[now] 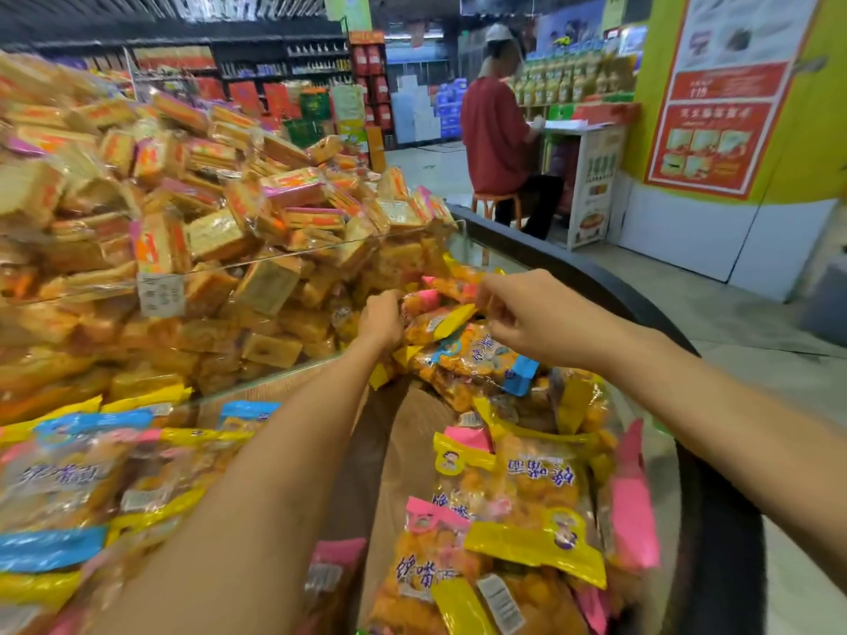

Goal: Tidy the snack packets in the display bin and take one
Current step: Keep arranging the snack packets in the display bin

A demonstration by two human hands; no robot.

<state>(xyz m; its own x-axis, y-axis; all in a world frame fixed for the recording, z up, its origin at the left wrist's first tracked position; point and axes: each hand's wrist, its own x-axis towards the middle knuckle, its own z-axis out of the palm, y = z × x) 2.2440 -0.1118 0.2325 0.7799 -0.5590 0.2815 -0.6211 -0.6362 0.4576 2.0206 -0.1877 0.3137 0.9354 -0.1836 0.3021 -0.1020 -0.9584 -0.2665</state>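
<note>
Both my arms reach into the far end of a display bin (715, 520) full of snack packets with yellow, pink and blue ends. My left hand (380, 319) is curled round a pink-ended packet (419, 301) at the back of the pile. Just right of it, my right hand (527, 313) pinches the edge of a yellow-ended packet (451, 320). A blue-ended packet (488, 359) lies right below my hands. More packets (508, 511) lie heaped in the near part of the bin.
A clear divider (256, 263) separates this bin from a high mound of wrapped biscuit blocks (151, 213) on the left. A person in a red top (497, 144) sits on a stool at a small counter beyond. A green pillar with posters (724, 107) stands right.
</note>
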